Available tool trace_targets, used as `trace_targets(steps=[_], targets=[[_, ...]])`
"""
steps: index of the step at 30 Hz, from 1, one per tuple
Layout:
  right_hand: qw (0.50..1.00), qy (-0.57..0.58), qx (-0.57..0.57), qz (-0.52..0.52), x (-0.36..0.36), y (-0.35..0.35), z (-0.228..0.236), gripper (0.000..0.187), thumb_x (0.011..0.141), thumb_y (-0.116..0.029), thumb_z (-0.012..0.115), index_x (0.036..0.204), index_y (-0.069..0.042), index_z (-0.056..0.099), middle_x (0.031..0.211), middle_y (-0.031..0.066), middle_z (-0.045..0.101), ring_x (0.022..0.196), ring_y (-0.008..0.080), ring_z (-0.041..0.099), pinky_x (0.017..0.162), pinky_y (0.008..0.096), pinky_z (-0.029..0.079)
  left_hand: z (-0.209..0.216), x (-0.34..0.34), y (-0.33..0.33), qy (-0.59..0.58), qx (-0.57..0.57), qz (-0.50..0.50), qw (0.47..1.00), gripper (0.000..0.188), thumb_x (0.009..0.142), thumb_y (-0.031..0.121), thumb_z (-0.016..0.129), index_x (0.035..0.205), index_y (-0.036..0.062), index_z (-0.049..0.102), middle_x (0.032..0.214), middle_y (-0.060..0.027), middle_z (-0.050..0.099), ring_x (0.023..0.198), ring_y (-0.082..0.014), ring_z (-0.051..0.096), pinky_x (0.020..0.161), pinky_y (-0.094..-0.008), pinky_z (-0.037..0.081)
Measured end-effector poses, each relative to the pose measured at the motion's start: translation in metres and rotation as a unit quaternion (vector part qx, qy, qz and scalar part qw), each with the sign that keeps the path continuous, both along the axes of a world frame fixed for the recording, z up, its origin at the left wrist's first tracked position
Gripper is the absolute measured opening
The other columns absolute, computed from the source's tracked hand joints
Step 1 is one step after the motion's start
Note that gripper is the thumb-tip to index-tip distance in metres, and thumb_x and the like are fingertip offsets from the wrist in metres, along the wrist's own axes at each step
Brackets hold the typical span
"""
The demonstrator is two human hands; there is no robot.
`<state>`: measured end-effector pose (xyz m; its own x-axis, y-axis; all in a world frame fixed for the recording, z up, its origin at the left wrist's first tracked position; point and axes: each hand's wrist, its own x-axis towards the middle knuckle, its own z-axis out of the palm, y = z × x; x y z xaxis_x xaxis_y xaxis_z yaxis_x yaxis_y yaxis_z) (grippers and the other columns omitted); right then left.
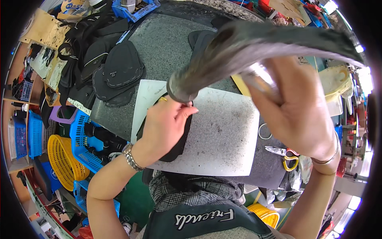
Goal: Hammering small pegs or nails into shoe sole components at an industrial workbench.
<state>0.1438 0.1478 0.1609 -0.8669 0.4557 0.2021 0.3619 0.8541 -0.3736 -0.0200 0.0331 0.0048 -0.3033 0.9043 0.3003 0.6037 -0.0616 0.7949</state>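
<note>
My right hand is closed around a hammer, raised close to the camera. Its dark, curved head looks slightly smeared, and its round face hangs just above my left fingertips in this view. My left hand rests on a black flat piece with its thumb and fingers pinched together. What they hold, if anything, is hidden behind the fingers and the hammer head. Beneath the black piece lies a white board, speckled with dark marks.
Stacked black padded pieces lie at the left on the grey table. Yellow-handled scissors sit right of the board. A blue tray stands at the back. Yellow and blue baskets are at the lower left.
</note>
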Motion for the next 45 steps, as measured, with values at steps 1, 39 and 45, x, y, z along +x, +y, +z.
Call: trace_targets(steps=[1, 39, 45], targets=[[0.993, -0.091, 0.064, 0.035, 0.003, 0.002, -0.004, 0.031, 0.075, 0.002, 0.061, 0.105, 0.003, 0.057, 0.080, 0.0183, 0.060, 0.060, 0.0347, 0.055, 0.057, 0.0384, 0.044, -0.002, 0.002, -0.003, 0.096, 0.012, -0.016, 0.995, 0.010, 0.082, 0.003, 0.066, 0.086, 0.0000, 0.057, 0.072, -0.0151, 0.060, 0.064, -0.0302, 0.060, 0.057, -0.0325, 0.049], [0.993, -0.074, 0.031, 0.083, -0.006, 0.020, -0.016, 0.030, 0.075, 0.002, 0.059, 0.104, 0.002, 0.052, 0.069, 0.0194, 0.056, 0.062, 0.0402, 0.056, 0.057, 0.0425, 0.045, -0.014, -0.012, 0.016, -0.155, 0.006, 0.020, 0.988, 0.010, 0.083, 0.001, 0.065, 0.089, 0.0009, 0.057, 0.075, -0.0115, 0.064, 0.061, -0.0210, 0.064, 0.056, -0.0292, 0.047], [0.983, -0.156, 0.050, 0.078, -0.010, 0.024, -0.018, 0.032, 0.075, -0.001, 0.060, 0.106, 0.000, 0.051, 0.074, 0.0210, 0.058, 0.065, 0.0415, 0.056, 0.058, 0.0469, 0.044, -0.013, -0.007, 0.015, 0.038, 0.005, 0.009, 0.999, 0.009, 0.082, 0.000, 0.066, 0.088, -0.0011, 0.059, 0.079, -0.0098, 0.066, 0.068, -0.0137, 0.064, 0.061, -0.0250, 0.049]])
